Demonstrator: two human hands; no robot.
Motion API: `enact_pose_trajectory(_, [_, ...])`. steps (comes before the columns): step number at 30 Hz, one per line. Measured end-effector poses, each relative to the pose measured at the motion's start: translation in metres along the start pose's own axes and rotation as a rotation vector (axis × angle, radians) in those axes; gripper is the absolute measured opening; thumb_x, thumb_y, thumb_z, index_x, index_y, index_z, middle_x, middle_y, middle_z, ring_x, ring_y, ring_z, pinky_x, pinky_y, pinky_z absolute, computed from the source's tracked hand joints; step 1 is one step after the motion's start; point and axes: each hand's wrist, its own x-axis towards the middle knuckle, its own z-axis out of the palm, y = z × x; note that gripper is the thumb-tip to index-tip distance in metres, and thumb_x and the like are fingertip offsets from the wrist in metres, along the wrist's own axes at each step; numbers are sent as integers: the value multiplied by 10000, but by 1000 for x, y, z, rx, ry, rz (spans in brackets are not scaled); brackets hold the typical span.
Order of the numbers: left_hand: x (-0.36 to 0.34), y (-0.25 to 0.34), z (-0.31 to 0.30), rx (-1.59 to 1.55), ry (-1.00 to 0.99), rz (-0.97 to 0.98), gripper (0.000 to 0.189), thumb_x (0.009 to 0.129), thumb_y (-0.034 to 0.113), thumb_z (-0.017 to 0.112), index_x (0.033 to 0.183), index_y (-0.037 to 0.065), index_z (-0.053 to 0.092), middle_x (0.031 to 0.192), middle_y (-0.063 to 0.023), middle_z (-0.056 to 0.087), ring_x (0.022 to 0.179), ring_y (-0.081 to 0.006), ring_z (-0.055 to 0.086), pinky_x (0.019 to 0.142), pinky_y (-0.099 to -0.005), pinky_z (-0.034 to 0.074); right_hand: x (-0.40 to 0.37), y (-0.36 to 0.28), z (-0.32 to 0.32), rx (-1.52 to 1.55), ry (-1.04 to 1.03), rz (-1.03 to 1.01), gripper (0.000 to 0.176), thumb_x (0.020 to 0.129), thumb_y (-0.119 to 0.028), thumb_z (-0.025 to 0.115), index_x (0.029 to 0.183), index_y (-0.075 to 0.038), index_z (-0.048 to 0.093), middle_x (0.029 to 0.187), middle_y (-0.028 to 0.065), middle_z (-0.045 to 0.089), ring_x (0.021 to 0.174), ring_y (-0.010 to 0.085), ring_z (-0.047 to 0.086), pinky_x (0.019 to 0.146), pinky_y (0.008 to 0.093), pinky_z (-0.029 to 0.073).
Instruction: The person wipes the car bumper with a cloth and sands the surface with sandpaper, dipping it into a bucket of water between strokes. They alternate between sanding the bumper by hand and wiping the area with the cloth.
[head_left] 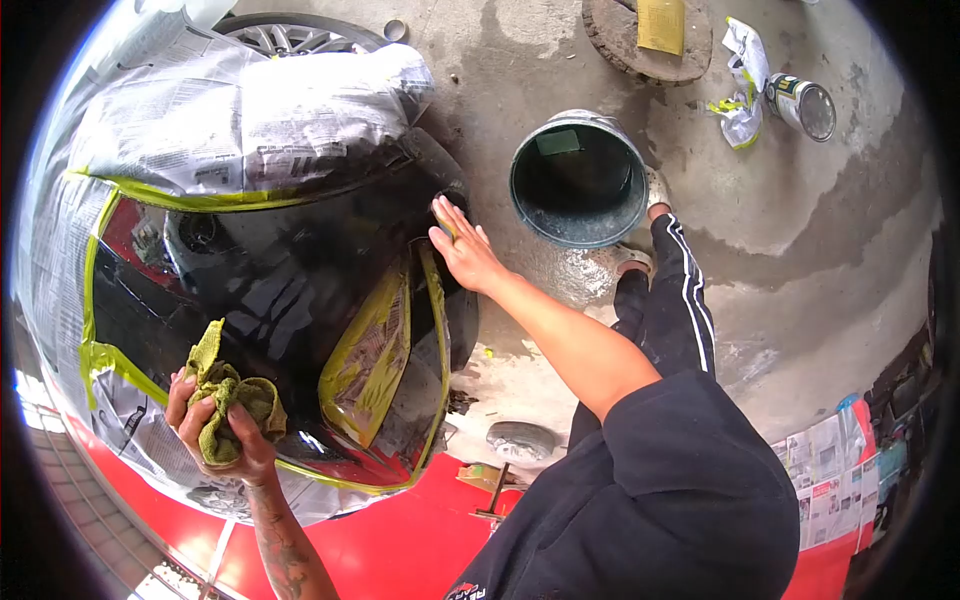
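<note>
My left hand (pixel 225 425) is closed round a crumpled green cloth (pixel 235 400), held above the lower left side of the dark, wet-looking car panel (pixel 280 270). Farther right, my right hand (pixel 465 245) lies with its fingers stretched out against the panel's right edge. A small yellowish piece (pixel 446 222) shows between its thumb and fingers, mostly hidden under the hand. Yellow-green tape (pixel 210 202) and newspaper (pixel 250 120) border the panel. A taped, covered lamp shape (pixel 370 360) sits below my right hand.
A dark green bucket (pixel 580 215) with water stands on the wet concrete beside my feet. Behind it are a round slab (pixel 640 55) with a yellow sheet, crumpled paper (pixel 742 75) and a tin can (pixel 803 107). Red bodywork (pixel 400 540) spans the bottom.
</note>
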Motion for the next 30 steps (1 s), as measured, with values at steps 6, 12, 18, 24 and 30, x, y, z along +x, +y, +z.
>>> enact_pose_trajectory(6, [1,2,2,-8,8,2,193,891,96,630,1050,30,543,1218,-204,595,1184,-393,572,1100,-574,392,47,-17,-8,-27,15,-78,666,1059,-535,321,1602,-160,240,1682,65,180,1549,303,147,1217,571,127])
enact_pose_trajectory(12, [1,1,1,2,8,-2,206,883,105,629,1055,31,542,1205,-207,597,1179,-393,571,1096,-585,397,0,11,-8,-46,8,-43,668,1056,-530,319,1602,-154,243,1684,57,173,1554,286,127,1226,553,104])
enact_pose_trajectory(18, [1,0,1,4,3,17,204,901,117,633,1058,21,545,1217,-213,597,1170,-394,577,1094,-575,401,65,-26,-10,-138,18,-87,674,1055,-521,312,1591,-116,261,1677,68,194,1555,297,112,1228,553,106])
enact_pose_trajectory(24, [-1,-1,1,-12,8,-2,222,860,83,635,1059,40,547,1188,-206,599,1161,-377,574,1097,-605,393,18,-8,-10,-128,13,-70,681,1054,-509,325,1593,-102,245,1680,75,183,1557,286,112,1227,552,111])
enact_pose_trajectory(30, [-1,-2,-2,-3,-6,-1,230,852,81,640,1059,46,547,1179,-205,596,1162,-370,569,1098,-619,390,58,-19,-8,-115,24,-103,674,1054,-505,331,1592,-107,254,1676,83,194,1552,290,137,1223,558,125])
